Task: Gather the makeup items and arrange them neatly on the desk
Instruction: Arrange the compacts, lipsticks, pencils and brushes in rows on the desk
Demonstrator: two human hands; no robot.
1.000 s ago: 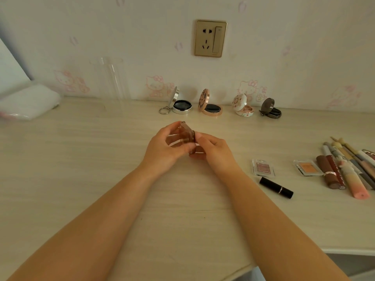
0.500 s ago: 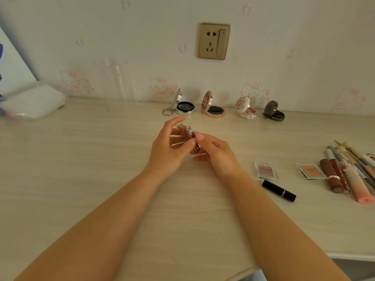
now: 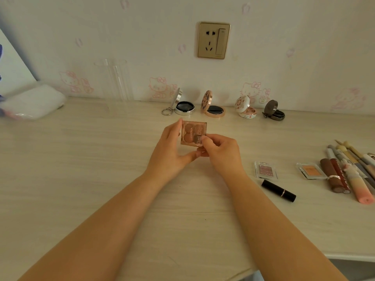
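Near the middle of the worktop (image 3: 81, 179), the left hand (image 3: 169, 153) and right hand (image 3: 220, 152) are both clamped on a small square eyeshadow palette (image 3: 193, 133), face up with four brownish pans (lettering across its clear lid). Out at 3 o'clock lie a black lipstick (image 3: 278, 190), two small clear pans (image 3: 265, 170) and a row of tubes and pencils (image 3: 349, 173). At 12 o'clock four open compacts (image 3: 213, 107) line the wall.
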